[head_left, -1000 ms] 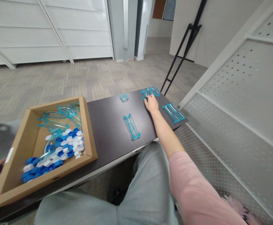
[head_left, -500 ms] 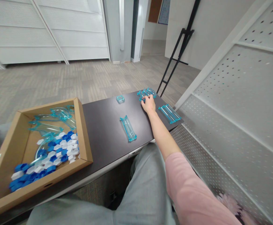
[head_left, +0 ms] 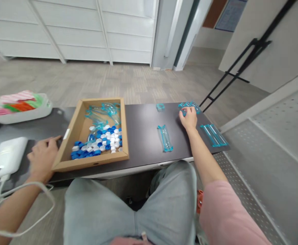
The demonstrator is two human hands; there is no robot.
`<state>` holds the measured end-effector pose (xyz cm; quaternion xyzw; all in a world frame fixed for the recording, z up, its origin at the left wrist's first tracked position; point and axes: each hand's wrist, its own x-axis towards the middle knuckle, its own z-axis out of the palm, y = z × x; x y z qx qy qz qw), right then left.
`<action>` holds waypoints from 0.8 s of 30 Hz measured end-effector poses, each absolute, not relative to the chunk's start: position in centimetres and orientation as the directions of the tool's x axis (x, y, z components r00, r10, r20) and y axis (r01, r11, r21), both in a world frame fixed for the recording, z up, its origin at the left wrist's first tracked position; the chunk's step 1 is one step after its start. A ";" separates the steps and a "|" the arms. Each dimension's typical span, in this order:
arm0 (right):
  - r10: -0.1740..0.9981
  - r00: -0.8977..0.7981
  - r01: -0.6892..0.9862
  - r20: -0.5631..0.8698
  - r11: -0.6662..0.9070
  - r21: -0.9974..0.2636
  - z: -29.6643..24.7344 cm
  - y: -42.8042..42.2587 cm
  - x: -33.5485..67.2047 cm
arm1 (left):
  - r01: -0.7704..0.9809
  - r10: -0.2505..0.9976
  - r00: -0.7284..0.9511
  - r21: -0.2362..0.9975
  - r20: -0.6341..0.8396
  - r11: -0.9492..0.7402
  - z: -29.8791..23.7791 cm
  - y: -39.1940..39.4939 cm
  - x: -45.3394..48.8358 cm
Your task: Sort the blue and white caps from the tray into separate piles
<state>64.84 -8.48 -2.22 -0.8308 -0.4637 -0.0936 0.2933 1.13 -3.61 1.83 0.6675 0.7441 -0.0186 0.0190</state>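
Note:
My right hand (head_left: 189, 117) is at the far right of the dark table. Its fingers are bent and closed on a clear blue curved tube piece (head_left: 184, 112), partly hidden by the hand. Against it lies a row of similar curved tubes (head_left: 195, 106). Nearer me are several straight clear tubes (head_left: 214, 135) side by side. To the left of the hand lie another straight tube (head_left: 165, 139) and a small square clear blue piece (head_left: 160, 107). My left hand (head_left: 45, 154) rests on the table beside the cardboard box (head_left: 126, 136), fingers loosely extended and holding nothing.
Inside the box are clear tube pieces (head_left: 110, 109) and several blue and white hexagonal pieces (head_left: 105, 139). On the left stand a white tray of coloured items (head_left: 23, 105) and a white device (head_left: 7, 158) with a cable (head_left: 45, 190). A pegboard panel (head_left: 279, 146) borders the right.
My view has swung left, bringing my left hand, the white tray and the white device into sight. My right hand stays by the curved tubes.

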 end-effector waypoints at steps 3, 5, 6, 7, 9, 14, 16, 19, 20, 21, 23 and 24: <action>0.772 0.402 0.892 0.492 -0.210 -0.399 -0.8 -7.1 62.5 | 0.994 0.996 -0.089 0.053 -0.023 0.090 0.4 -2.8 0.0; 0.823 0.260 0.912 0.505 -0.037 -0.409 0.6 -5.7 59.2 | 0.994 0.999 -0.048 0.099 0.020 0.045 -0.1 -2.6 -0.2; 0.850 0.172 0.908 0.498 0.059 -0.414 1.3 -5.0 57.0 | 0.993 0.998 -0.052 0.112 0.038 0.047 -0.2 -2.7 -0.2; 0.873 0.074 0.895 0.483 0.156 -0.419 2.1 -4.3 54.5 | 0.991 0.997 -0.061 0.121 0.053 0.054 -0.3 -2.7 0.0; 0.890 -0.134 0.840 0.435 0.335 -0.427 3.4 -3.0 48.7 | 0.988 0.993 -0.083 0.137 0.083 0.072 -0.5 -2.8 0.3; 0.862 -0.422 0.727 0.281 0.507 -0.463 3.8 1.0 35.0 | 0.982 0.992 -0.067 0.185 0.108 0.046 -1.0 -2.8 0.6; 0.879 -0.435 0.744 0.193 0.472 -0.473 3.1 2.9 31.7 | 0.979 0.991 -0.058 0.199 0.117 0.034 -1.2 -2.7 0.5; 0.919 -0.379 0.777 0.105 0.378 -0.504 2.1 5.2 29.9 | 0.977 0.991 -0.049 0.214 0.125 0.022 -1.2 -2.8 0.5; 0.939 -0.333 0.774 0.089 0.326 -0.543 1.9 5.7 29.8 | 0.976 0.991 -0.047 0.218 0.126 0.019 -1.2 -2.8 0.5; 0.959 -0.276 0.757 0.068 0.261 -0.599 1.7 6.0 30.0 | 0.975 0.991 -0.045 0.221 0.127 0.016 -1.2 -2.8 0.5; 0.987 -0.163 0.682 0.009 0.119 -0.722 1.5 6.3 30.4 | 0.974 0.991 -0.043 0.227 0.128 0.013 -1.2 -2.9 0.6; 0.993 -0.112 0.625 -0.024 0.051 -0.779 1.5 6.3 30.6 | 0.973 0.991 -0.043 0.230 0.127 0.013 -1.1 -2.9 0.7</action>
